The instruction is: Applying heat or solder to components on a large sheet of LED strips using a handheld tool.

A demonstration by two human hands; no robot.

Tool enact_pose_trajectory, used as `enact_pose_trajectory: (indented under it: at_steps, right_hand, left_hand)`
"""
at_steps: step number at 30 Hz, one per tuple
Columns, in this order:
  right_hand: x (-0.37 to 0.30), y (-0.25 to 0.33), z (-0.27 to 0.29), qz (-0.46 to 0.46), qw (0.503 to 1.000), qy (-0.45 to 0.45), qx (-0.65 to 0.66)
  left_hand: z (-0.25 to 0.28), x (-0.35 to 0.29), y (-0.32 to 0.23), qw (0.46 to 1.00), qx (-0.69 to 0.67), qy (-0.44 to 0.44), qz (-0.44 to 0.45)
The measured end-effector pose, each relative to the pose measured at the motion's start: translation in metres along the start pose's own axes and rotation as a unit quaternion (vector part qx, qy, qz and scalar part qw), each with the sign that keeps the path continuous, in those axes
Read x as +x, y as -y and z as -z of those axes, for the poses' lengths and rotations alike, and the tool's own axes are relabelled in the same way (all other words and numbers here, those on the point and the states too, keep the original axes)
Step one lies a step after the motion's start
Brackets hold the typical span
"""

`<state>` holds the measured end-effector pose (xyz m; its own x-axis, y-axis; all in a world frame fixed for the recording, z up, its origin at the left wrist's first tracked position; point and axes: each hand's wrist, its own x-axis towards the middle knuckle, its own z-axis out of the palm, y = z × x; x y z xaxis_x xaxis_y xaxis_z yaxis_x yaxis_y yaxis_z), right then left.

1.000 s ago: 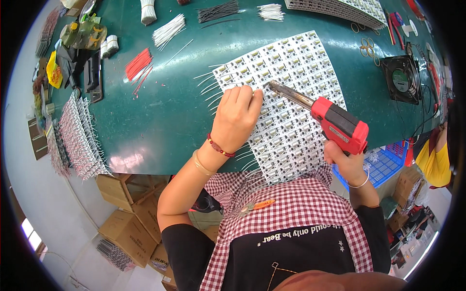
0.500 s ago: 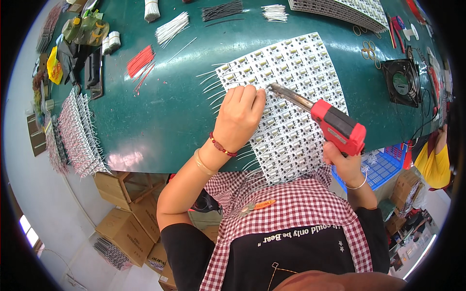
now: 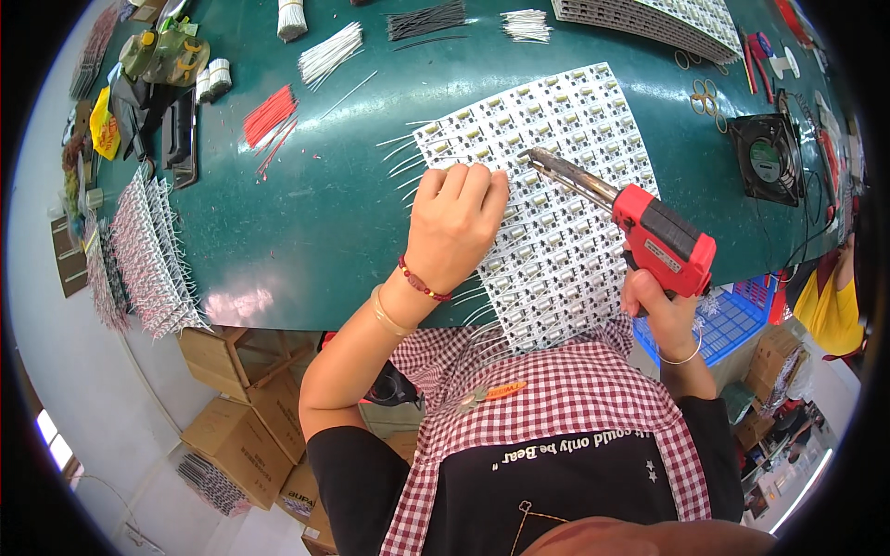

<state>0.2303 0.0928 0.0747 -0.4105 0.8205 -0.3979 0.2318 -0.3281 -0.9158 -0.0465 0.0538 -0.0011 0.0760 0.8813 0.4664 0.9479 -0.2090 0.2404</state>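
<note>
A large white panel of small circuit boards (image 3: 556,246) lies on the green table, its near edge reaching my checked apron. Thin white wires (image 3: 400,157) stick out along its left side. My left hand (image 3: 456,221) rests over the panel's left part with its fingers pinched together; whatever they hold is hidden beneath them. A red and black soldering gun (image 3: 663,236) is gripped in my right hand (image 3: 663,310). Its metal tip points to the far left, over the panel, a short way right of my left fingertips.
Red wires (image 3: 269,116), white wires (image 3: 331,51) and black wires (image 3: 425,18) lie in bunches across the table. More panels (image 3: 654,23) are stacked at the far right, near a black fan (image 3: 766,157). Wired boards (image 3: 148,255) hang over the left edge. A blue basket (image 3: 728,329) stands below right.
The soldering gun has shifted to the right with my right hand, and its tip has drawn away from my left fingers. My left hand has barely moved.
</note>
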Motion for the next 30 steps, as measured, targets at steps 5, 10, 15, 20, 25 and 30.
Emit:
enact_pose_trajectory:
  at_steps: [5,10,15,20,25,30]
  right_hand:
    - [0.000,-0.003,0.000,0.027,0.999,0.005,-0.041]
    - [0.003,0.001,-0.008,0.004,0.999,-0.004,-0.036]
    - [0.006,-0.001,-0.012,0.005,1.000,0.006,-0.025]
    - [0.004,-0.002,-0.013,-0.001,0.999,0.007,-0.036]
    - [0.003,0.000,-0.014,-0.005,0.999,0.005,-0.035]
    - [0.003,-0.001,-0.014,-0.008,0.999,0.004,-0.041]
  left_hand:
    - [0.016,0.007,0.007,0.999,-0.023,-0.036,0.008]
    - [0.004,0.012,0.020,0.998,-0.057,0.000,-0.007]
    - [-0.003,0.009,0.023,0.996,-0.089,0.002,-0.005]
    - [-0.008,0.007,0.022,0.995,-0.100,-0.011,0.001]
    - [-0.009,0.006,0.022,0.993,-0.116,-0.023,0.010]
    - [-0.010,0.007,0.022,0.993,-0.114,-0.016,0.011]
